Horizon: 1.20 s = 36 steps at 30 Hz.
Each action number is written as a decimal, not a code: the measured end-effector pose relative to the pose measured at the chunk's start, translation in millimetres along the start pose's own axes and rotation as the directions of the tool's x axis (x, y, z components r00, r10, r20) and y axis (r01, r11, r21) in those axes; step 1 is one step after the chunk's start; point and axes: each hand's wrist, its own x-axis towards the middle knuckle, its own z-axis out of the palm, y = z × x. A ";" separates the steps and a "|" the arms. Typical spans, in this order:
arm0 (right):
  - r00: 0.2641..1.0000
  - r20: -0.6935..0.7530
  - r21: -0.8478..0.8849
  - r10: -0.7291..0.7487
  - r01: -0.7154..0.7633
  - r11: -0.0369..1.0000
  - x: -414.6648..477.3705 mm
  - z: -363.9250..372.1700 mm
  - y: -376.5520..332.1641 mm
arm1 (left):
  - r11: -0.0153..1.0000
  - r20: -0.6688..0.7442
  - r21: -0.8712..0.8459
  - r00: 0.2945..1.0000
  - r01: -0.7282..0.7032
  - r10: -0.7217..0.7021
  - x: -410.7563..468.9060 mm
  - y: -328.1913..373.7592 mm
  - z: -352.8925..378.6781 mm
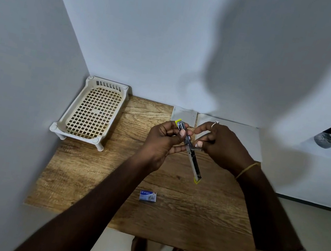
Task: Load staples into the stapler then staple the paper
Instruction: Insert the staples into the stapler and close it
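Note:
A small metal stapler (191, 151) with yellow ends is held above the wooden table (108, 181), its magazine slid out toward me. My left hand (162, 140) grips the stapler's far end between thumb and fingers. My right hand (222, 145) pinches a short strip of staples (197, 149) against the magazine's side. White paper sheets (245, 138) lie at the back of the table, partly under my right hand. A small blue staple box (148, 196) lies on the table nearer to me.
A white plastic lattice basket (92, 113) stands at the table's back left, against the grey walls. A smaller paper piece (183, 115) lies by the back wall. The table's right and front edges drop to the floor, where my feet show.

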 end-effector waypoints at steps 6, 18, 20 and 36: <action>0.999 -0.048 0.172 0.015 -0.006 0.985 4.5 -1.5 1.6 | 1.000 0.010 0.003 1.000 -0.003 0.003 -1.5 1.3 0.7; 0.963 -0.268 0.309 -0.019 0.104 0.945 7.4 4.3 -15.5 | 0.999 -0.009 -0.044 1.000 0.012 -0.013 -3.1 4.3 2.5; 0.954 -0.297 0.268 -0.035 0.119 0.956 7.3 6.3 -18.3 | 0.999 -0.010 -0.051 1.000 0.017 -0.018 -3.3 4.8 2.5; 0.945 -0.283 0.020 -0.162 0.175 0.984 6.3 8.5 -23.4 | 0.997 -0.034 -0.076 0.999 0.030 -0.033 -3.5 5.4 3.4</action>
